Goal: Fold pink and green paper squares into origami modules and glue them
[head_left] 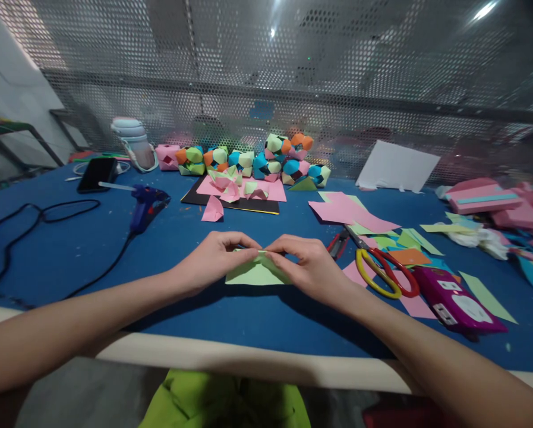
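A light green sheet of paper is held up near the front of the blue table, its upper edge bent over or folded. My left hand pinches that upper edge between thumb and fingers, a little left of its middle. Close beside it, my right hand pinches the same edge from the right. The fingertips of both hands nearly meet. Part of the paper's right side is hidden behind my right hand.
Scissors, pliers, a purple case and paper scraps lie to the right. A glue gun with its cord is at left, near a phone and bottle. Folded paper balls line the back.
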{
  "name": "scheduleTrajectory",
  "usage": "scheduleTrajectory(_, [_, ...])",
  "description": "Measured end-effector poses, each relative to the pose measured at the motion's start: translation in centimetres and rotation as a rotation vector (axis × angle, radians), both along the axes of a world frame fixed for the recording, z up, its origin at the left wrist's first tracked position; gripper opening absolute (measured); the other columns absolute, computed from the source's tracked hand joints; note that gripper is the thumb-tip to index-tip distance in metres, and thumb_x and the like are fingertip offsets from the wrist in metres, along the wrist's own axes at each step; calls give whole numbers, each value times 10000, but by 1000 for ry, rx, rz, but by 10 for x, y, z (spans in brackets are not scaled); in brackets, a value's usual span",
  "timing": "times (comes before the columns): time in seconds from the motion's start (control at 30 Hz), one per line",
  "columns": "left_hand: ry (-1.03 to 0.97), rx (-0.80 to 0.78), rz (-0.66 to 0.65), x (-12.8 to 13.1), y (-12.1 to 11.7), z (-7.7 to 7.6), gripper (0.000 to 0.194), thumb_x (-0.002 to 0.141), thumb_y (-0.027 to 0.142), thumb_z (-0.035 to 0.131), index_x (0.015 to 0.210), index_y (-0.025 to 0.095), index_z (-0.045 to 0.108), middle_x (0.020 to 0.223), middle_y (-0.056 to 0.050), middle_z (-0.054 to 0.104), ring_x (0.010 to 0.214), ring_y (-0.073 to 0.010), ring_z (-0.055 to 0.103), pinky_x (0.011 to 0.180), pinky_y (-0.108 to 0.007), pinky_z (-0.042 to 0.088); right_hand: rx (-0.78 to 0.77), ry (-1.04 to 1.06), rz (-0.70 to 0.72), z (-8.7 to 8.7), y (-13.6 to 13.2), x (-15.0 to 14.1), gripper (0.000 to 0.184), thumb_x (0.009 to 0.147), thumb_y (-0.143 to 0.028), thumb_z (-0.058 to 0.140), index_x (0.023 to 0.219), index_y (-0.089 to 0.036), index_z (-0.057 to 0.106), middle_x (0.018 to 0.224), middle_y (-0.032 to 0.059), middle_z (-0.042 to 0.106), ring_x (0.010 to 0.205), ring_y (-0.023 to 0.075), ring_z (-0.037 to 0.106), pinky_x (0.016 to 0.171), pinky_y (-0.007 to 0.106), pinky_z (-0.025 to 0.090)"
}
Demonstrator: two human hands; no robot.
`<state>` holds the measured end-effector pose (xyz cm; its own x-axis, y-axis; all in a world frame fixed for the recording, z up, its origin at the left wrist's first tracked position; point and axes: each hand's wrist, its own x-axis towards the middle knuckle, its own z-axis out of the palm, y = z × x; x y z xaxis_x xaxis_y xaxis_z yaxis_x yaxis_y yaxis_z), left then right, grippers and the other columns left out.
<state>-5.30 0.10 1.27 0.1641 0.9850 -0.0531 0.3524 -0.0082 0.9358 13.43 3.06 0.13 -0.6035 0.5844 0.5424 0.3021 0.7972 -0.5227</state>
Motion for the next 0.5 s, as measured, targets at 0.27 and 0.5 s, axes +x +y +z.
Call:
scheduleTrajectory(0.27, [55, 34, -65, -3, 4, -2, 282, 731, 365, 613, 851, 139, 730, 743, -28, 686, 639, -126, 550, 552, -214, 394, 4, -55, -2, 0, 2, 2, 151, 858, -149, 526, 798, -133, 664, 748, 59, 682, 656, 120, 606, 597, 215, 441])
scheduleTrajectory(0.5, [188, 207, -103, -3, -1, 0, 278, 767, 331, 554, 835, 117, 717, 734, -30, 682, 636, -119, 540, 552, -202, 398, 43, -37, 22, -1, 0, 2, 148, 859, -142, 524, 804, -126, 661, 739, 60, 674, 648, 116, 599, 593, 212, 441])
